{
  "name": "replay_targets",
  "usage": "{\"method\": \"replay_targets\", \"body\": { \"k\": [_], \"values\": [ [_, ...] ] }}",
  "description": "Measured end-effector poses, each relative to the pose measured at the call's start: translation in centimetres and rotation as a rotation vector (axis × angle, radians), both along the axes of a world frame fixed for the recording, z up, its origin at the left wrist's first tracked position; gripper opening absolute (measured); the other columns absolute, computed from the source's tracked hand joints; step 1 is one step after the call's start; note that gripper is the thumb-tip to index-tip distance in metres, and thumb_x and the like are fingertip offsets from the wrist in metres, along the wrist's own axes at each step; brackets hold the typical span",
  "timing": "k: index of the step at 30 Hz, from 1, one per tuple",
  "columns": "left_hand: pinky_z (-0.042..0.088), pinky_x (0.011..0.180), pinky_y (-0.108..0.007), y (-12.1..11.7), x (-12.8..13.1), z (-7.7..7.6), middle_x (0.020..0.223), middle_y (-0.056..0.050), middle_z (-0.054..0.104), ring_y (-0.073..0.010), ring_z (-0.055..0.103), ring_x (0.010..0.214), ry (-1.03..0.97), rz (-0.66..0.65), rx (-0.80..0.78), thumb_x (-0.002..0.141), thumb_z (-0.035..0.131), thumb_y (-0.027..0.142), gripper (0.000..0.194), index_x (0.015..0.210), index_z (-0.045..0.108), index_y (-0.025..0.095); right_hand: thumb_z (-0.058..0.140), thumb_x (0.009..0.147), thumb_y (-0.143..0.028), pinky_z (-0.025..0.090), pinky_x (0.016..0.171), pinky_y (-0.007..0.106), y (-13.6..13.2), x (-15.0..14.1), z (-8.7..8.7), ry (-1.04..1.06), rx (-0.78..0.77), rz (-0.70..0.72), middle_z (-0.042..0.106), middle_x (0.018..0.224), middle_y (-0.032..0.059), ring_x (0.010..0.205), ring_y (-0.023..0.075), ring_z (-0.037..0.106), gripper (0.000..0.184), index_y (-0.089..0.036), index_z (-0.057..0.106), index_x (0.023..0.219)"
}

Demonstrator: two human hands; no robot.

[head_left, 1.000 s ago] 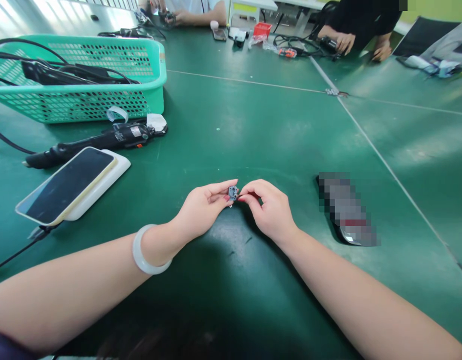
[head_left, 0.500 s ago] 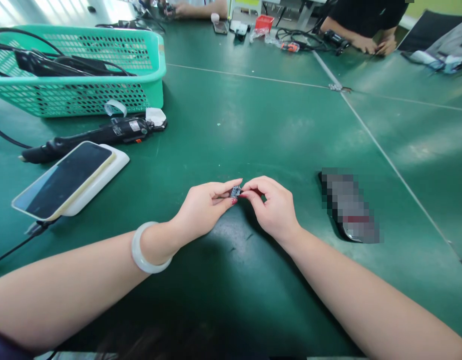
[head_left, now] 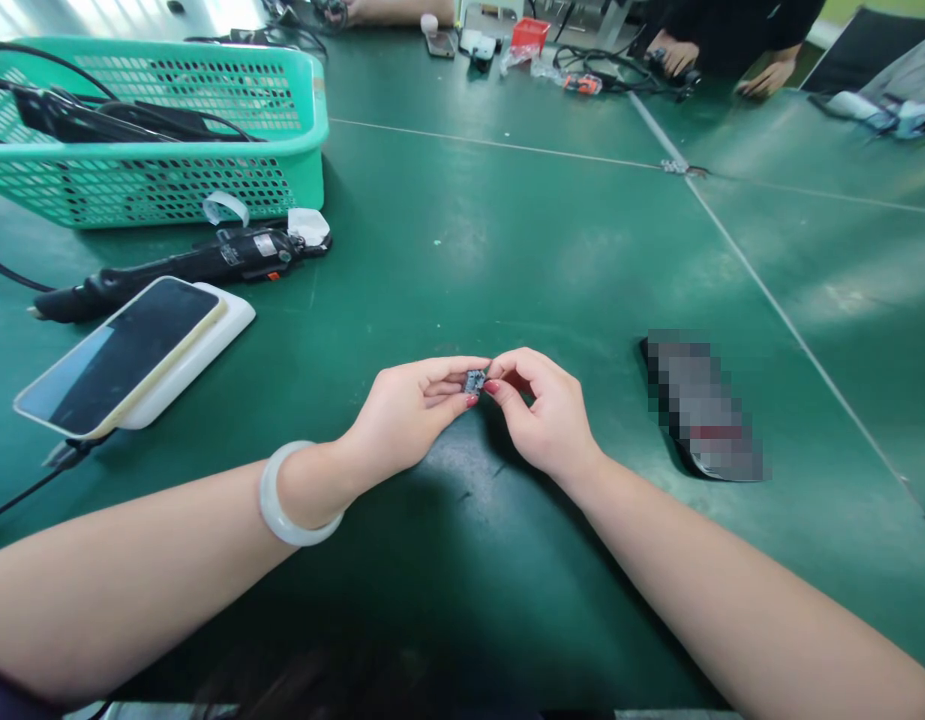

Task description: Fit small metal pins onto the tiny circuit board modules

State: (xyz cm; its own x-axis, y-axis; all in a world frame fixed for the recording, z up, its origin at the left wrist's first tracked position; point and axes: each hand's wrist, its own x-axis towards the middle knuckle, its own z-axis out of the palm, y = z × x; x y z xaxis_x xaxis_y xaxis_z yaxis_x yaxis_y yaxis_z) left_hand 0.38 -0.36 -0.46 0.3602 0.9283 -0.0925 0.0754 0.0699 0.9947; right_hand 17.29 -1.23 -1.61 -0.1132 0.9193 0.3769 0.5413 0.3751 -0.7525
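Note:
A small grey-blue part with a patterned surface [head_left: 474, 381], perhaps electronic, is pinched between the thumb and fingers of my left hand [head_left: 406, 415]. A pale bangle [head_left: 278, 495] circles that wrist. My right hand [head_left: 548, 415] meets it from the other side, thumb and forefinger pressed together at the part's right edge. Whether those fingertips hold the part itself or some tiny piece is too small to tell. Both hands are over the green table [head_left: 462, 560].
Left lie a phone [head_left: 124, 355] on a white stand, a black corded power screwdriver [head_left: 199, 262] and a green basket [head_left: 207, 150] with black cabled items. A dark blurred object [head_left: 702, 410] lies right. Across the table are a red box [head_left: 529, 33], cables and a co-worker's hands [head_left: 769, 78].
My hands keep almost the same pose, the right fingertips now closer against the part. The view has shifted slightly. Across the table, a co-worker's hands have moved apart, one onto a black tool.

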Motion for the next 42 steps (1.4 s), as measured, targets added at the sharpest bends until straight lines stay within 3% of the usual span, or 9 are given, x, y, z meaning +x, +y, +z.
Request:
{"method": "replay_targets", "body": {
  "k": [19,26,30,35,39,42],
  "values": [
    [0.054,0.092,-0.033,0.0,-0.1,0.1,0.097,-0.005,0.073,-0.0179,0.07,0.091,0.042,0.028,-0.043,0.076,0.07,0.026,0.037,0.112,0.068,0.02,0.059,0.08,-0.015,0.044,0.055,0.025,-0.2,0.0,0.2,0.025,-0.008,0.006,0.06,0.072,-0.0019,0.06,0.0104,0.052,0.009,-0.021,0.058,0.074],
    [0.055,0.087,-0.033,0.2,-0.1,0.5,0.086,-0.004,0.073,-0.0158,0.07,0.081,-0.042,0.025,-0.103,0.074,0.072,0.023,0.033,0.106,0.068,0.017,0.06,0.081,-0.019,0.044,0.055,0.025,-0.1,-0.1,0.1,0.013,-0.004,-0.024,0.062,0.07,-0.0016,0.059,0.011,0.052,0.01,-0.021,0.06,0.071],
    [0.055,0.086,-0.031,0.6,0.1,0.5,0.083,-0.003,0.073,-0.0131,0.069,0.078,-0.185,0.088,-0.187,0.073,0.072,0.017,0.029,0.101,0.067,0.015,0.061,0.083,-0.022,0.045,0.057,0.026,0.2,0.0,-0.1,0.014,0.006,-0.065,0.065,0.075,-0.0017,0.059,0.0108,0.053,0.004,-0.022,0.065,0.082],
    [0.054,0.087,-0.028,1.1,0.3,0.3,0.091,-0.004,0.073,-0.0135,0.07,0.089,-0.368,0.291,-0.269,0.077,0.068,0.013,0.02,0.093,0.057,0.016,0.062,0.083,-0.019,0.049,0.064,0.028,0.4,0.3,-0.6,-0.101,0.021,-0.013,0.067,0.082,0.0003,0.069,0.0132,0.059,0.009,-0.022,0.069,0.079],
    [0.052,0.094,-0.031,1.3,0.3,0.2,0.096,-0.006,0.072,-0.0144,0.069,0.095,-0.371,0.348,-0.277,0.079,0.067,0.015,0.022,0.094,0.051,0.017,0.064,0.083,-0.023,0.051,0.076,0.033,0.4,0.1,-1.0,-0.239,0.016,0.07,0.068,0.089,0.0025,0.082,0.017,0.062,0.009,-0.024,0.072,0.087],
    [0.052,0.093,-0.032,1.2,0.3,0.1,0.095,-0.005,0.071,-0.0143,0.07,0.092,-0.34,0.337,-0.253,0.08,0.066,0.017,0.028,0.104,0.052,0.018,0.064,0.084,-0.022,0.05,0.08,0.036,0.6,0.0,-1.2,-0.315,0.029,0.088,0.069,0.086,0.0028,0.084,0.0186,0.062,0.008,-0.024,0.072,0.083]
  ]
}}
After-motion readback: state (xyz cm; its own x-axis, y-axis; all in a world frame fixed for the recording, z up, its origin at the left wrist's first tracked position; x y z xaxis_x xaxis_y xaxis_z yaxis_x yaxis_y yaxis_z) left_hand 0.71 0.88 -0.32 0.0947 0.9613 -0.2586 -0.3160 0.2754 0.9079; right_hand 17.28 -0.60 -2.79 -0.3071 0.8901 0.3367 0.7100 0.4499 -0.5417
